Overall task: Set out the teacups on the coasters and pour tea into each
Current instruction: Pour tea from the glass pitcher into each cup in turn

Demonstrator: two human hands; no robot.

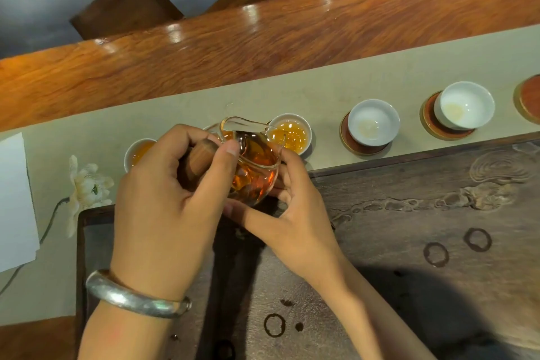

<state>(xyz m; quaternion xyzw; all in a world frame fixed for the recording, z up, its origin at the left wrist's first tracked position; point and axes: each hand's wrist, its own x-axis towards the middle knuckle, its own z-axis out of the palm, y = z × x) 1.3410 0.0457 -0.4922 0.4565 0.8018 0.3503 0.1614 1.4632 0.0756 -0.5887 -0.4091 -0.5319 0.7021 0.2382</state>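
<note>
Head view showed the left hand (163,199) closed round the wooden handle (198,161) of a glass pitcher (254,161) of amber tea, tilted above the filled teacups (290,133). The right hand (295,222) cradled its base with loosely curled fingers. Two near-empty teacups (373,122) sat on coasters (347,143) to the right.
</note>
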